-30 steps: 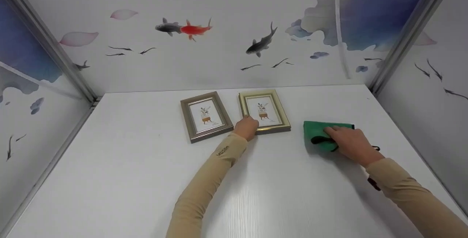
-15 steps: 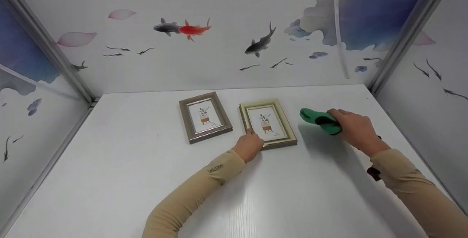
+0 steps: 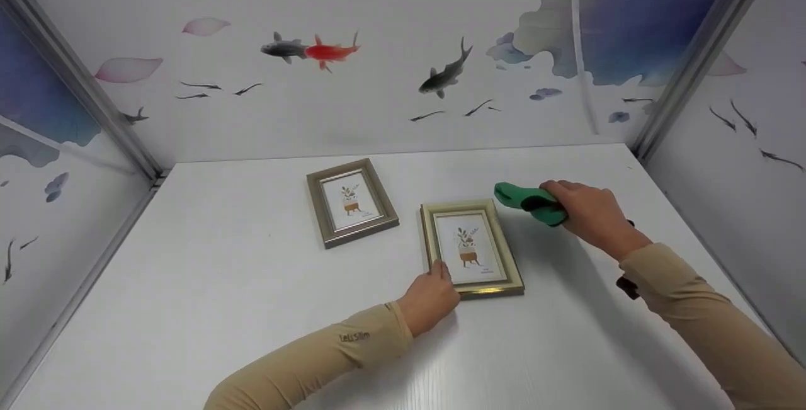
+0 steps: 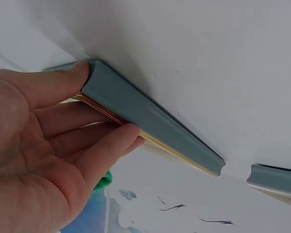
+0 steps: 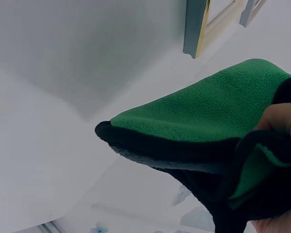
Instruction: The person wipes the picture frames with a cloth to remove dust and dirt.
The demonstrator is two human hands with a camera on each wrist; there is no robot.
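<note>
My left hand (image 3: 431,303) pinches the lower left corner of a gold picture frame (image 3: 469,246), which lies face up and shows a potted plant print. In the left wrist view, the thumb lies against the outer edge of the gold frame (image 4: 150,114) and the fingers reach over its front. My right hand (image 3: 592,216) grips a folded green cloth (image 3: 522,197) with black edging, raised above the table just right of the gold frame's top corner. The right wrist view has the cloth (image 5: 199,104) bunched in the fingers.
A bronze-brown picture frame (image 3: 352,202) with a similar print lies face up, tilted, left of and behind the gold one. The white table (image 3: 189,296) is bordered by a back wall (image 3: 352,114) and side walls printed with fish.
My left hand has drawn the gold frame toward me and slightly right. My right hand has lifted the green cloth off the table and carried it left toward the frame.
</note>
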